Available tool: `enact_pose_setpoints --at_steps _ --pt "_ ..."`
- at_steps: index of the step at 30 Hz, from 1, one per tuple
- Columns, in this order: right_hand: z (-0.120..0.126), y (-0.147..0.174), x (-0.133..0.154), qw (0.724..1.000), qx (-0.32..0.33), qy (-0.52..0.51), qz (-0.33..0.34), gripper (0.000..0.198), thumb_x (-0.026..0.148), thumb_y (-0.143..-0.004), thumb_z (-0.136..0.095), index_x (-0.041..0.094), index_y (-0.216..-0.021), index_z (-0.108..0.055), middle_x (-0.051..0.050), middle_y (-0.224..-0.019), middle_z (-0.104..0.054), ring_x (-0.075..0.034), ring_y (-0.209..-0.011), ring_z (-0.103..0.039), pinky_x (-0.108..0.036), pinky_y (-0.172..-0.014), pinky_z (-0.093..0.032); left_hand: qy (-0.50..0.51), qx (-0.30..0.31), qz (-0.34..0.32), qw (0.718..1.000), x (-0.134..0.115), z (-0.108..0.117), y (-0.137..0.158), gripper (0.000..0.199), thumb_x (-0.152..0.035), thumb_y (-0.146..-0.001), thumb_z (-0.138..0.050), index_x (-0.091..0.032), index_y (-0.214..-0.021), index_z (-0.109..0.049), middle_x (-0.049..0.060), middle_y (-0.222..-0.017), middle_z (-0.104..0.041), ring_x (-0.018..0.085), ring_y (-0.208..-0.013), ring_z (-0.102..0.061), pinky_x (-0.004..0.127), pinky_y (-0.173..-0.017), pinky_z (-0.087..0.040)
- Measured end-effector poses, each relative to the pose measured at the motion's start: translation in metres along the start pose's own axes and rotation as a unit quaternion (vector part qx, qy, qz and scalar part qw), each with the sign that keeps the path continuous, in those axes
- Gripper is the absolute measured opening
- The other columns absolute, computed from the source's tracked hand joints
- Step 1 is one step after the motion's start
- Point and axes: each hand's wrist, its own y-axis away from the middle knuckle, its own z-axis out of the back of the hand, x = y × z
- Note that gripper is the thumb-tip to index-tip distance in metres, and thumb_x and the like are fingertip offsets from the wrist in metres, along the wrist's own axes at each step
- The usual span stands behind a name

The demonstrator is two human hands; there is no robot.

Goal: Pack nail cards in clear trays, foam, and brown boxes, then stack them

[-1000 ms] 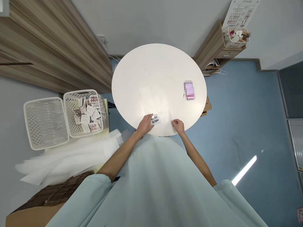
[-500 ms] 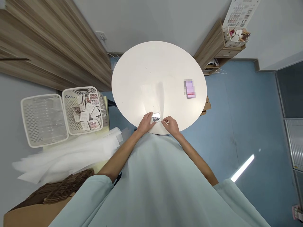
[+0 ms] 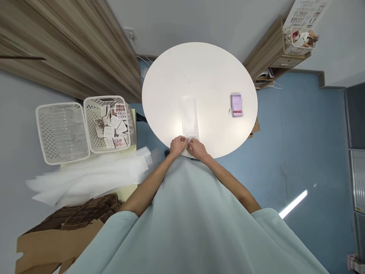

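At the near edge of the white round table (image 3: pixel 222 72), my left hand (image 3: pixel 178 145) and my right hand (image 3: pixel 197 148) are close together, fingertips nearly meeting. Both are closed in a pinch at the near end of a thin translucent white sheet (image 3: pixel 189 114). The sheet lies as a long strip pointing away from me across the tabletop. Just beyond my fingertips the sheet looks folded over into a small pale rectangle. The small card with dark round pieces no longer shows; the sheet or my fingers hide it.
A purple item (image 3: pixel 237 105), partly pixelated, lies on the table's right side. To the left, a white basket (image 3: pixel 94 146) holds several small cards, beside another basket (image 3: pixel 42 140) with clear packs. Below them are stacked white sheets (image 3: pixel 114 173) and flattened cardboard (image 3: pixel 59 239).
My hands have come closer together, from the card's two sides to the sheet's near end. The card with dark pieces has gone out of sight. The whole view has shifted slightly.
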Motion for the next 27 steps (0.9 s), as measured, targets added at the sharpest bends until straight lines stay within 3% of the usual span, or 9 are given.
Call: enact_pose_setpoints --at_steps 9,15,19,23,27 --pt "0.001 0.004 -0.008 0.999 -0.02 -0.032 -0.011 0.011 0.031 -0.101 -0.068 0.022 -0.096 -0.074 -0.008 -0.106 -0.068 -0.025 -0.105 -0.063 -0.032 -0.078 -0.05 -0.023 -0.015 0.027 0.999 0.009 -0.008 -0.007 0.018 -0.035 -0.096 -0.063 -0.022 -0.097 -0.075 0.007 -0.103 -0.082 0.027 -0.102 -0.074 0.036 -0.091 -0.054" --pt "0.016 0.006 -0.037 0.969 -0.14 -0.116 -0.171 0.018 0.037 -0.103 -0.062 0.022 -0.108 -0.071 -0.007 -0.107 -0.075 -0.024 -0.096 -0.068 -0.033 -0.079 -0.051 -0.049 -0.012 0.024 0.998 0.005 -0.011 -0.006 0.016 -0.036 -0.097 -0.061 -0.023 -0.096 -0.072 0.006 -0.101 -0.079 0.027 -0.096 -0.071 0.036 -0.085 -0.053" --pt "0.018 -0.001 -0.048 0.952 -0.101 -0.171 -0.234 0.028 0.046 -0.098 -0.069 0.022 -0.109 -0.074 -0.009 -0.106 -0.079 -0.028 -0.102 -0.071 -0.037 -0.083 -0.052 -0.085 0.003 0.026 0.996 0.0 -0.01 -0.004 0.018 -0.035 -0.099 -0.056 -0.023 -0.099 -0.07 0.008 -0.098 -0.077 0.029 -0.093 -0.07 0.038 -0.08 -0.053" --pt "0.013 -0.008 -0.047 0.947 -0.075 -0.215 -0.226 0.025 0.046 -0.095 -0.071 0.023 -0.094 -0.077 -0.009 -0.1 -0.08 -0.027 -0.097 -0.073 -0.034 -0.079 -0.053 -0.133 -0.002 0.021 0.991 -0.005 -0.008 -0.002 0.02 -0.035 -0.101 -0.053 -0.022 -0.101 -0.068 0.01 -0.095 -0.076 0.03 -0.091 -0.07 0.038 -0.076 -0.052" --pt "0.011 -0.009 -0.045 0.943 -0.068 -0.231 -0.23 0.025 0.046 -0.096 -0.069 0.022 -0.094 -0.076 -0.006 -0.098 -0.08 -0.022 -0.092 -0.073 -0.03 -0.078 -0.052 -0.179 0.009 0.027 0.983 -0.009 -0.007 0.001 0.023 -0.035 -0.105 -0.047 -0.022 -0.103 -0.065 0.011 -0.095 -0.075 0.032 -0.093 -0.07 0.04 -0.077 -0.054"
